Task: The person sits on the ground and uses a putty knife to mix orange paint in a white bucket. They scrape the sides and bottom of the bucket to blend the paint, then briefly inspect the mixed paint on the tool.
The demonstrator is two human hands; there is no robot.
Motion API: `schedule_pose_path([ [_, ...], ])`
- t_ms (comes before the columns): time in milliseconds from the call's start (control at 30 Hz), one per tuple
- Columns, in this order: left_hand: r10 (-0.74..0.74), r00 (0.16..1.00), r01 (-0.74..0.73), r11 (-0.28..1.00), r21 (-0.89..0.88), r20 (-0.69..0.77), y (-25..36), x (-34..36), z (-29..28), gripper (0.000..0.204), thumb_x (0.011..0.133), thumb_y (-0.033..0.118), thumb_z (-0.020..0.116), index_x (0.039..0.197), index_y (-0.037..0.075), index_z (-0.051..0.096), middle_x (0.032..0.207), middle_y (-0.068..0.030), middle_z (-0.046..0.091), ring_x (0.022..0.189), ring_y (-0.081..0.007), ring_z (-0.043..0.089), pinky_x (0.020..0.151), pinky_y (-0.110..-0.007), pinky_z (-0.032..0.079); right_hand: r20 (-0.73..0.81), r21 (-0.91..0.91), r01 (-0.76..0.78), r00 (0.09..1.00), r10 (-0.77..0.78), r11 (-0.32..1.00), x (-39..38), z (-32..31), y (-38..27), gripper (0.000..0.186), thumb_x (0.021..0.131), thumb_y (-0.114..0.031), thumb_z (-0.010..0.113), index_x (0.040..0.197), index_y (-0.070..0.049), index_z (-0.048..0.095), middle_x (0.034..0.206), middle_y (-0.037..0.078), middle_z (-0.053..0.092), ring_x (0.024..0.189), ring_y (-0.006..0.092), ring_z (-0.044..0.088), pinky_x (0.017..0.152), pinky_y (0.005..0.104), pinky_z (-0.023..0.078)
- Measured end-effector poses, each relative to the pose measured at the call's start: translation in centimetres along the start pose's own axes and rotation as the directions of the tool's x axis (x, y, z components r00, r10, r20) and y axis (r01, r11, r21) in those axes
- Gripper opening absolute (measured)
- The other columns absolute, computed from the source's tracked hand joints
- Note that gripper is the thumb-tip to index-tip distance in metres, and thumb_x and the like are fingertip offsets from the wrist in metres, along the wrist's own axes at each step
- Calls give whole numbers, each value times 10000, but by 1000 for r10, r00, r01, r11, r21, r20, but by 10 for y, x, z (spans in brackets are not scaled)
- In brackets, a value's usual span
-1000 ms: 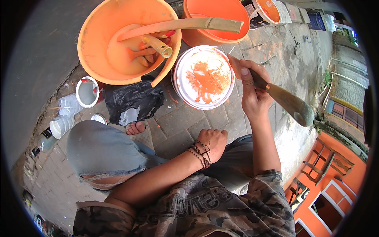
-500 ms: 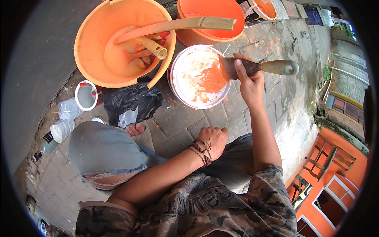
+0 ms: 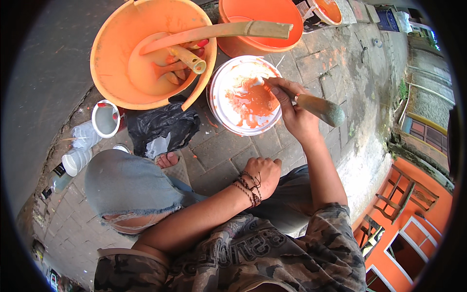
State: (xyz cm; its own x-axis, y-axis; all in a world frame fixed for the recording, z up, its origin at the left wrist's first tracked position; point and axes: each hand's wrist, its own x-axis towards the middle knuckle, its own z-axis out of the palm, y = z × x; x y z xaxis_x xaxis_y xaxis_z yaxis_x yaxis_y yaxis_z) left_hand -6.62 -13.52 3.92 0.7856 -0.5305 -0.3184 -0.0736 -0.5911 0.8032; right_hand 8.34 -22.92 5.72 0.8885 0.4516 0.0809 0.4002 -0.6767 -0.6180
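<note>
The right hand (image 3: 297,116) grips the scraper (image 3: 321,109), fingers and thumb closed around its neck. The left hand (image 3: 265,176) is folded into a loose fist over the right leg (image 3: 288,194); its palm is hidden, so whether it has hold of anything I cannot tell.

The scraper is at the lid's (image 3: 227,114) 3 o'clock edge. Its long axis runs from 10 to 4 o'clock, blade toward 10 over the orange paint (image 3: 254,100), handle butt toward 4.

Around the lid, the tub (image 3: 108,65) crowds in at 10 o'clock, the loose strip of its rim just beside the lid, and the basin (image 3: 287,13) stands close at 12. The bag (image 3: 163,127) lies at 8. Bare paving (image 3: 219,147) gives open room from 5 to 7 o'clock and beyond the hand at 2 and 3.

Fingers cover most of the blade; whether it touches the lid is hard to make out. The picture's upper edge cuts off the basin. The lower end of the stick (image 3: 245,29) is hard to make out in the tub's murky orange liquid.
</note>
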Motion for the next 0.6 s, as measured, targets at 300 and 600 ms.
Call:
schedule_pose_path([
  [300,-27,999,27,1000,1,44,-1,1,0,274,825,167,710,1003,-3,590,875,-199,685,882,-370,693,809,-471,528,-4,-153,178,983,-181,972,21,6,-1,223,840,-68,646,1049,-76,725,961,105,725,867,301,689,785,399,545],
  [600,16,1000,-16,1000,-2,-25,1,-2,9,238,793,106,685,993,12,595,861,-192,691,839,-366,698,758,-470,540,-31,-61,59,998,-61,996,20,2,-6,203,963,-161,660,1103,-24,717,1003,143,740,869,238,716,773,346,550],
])
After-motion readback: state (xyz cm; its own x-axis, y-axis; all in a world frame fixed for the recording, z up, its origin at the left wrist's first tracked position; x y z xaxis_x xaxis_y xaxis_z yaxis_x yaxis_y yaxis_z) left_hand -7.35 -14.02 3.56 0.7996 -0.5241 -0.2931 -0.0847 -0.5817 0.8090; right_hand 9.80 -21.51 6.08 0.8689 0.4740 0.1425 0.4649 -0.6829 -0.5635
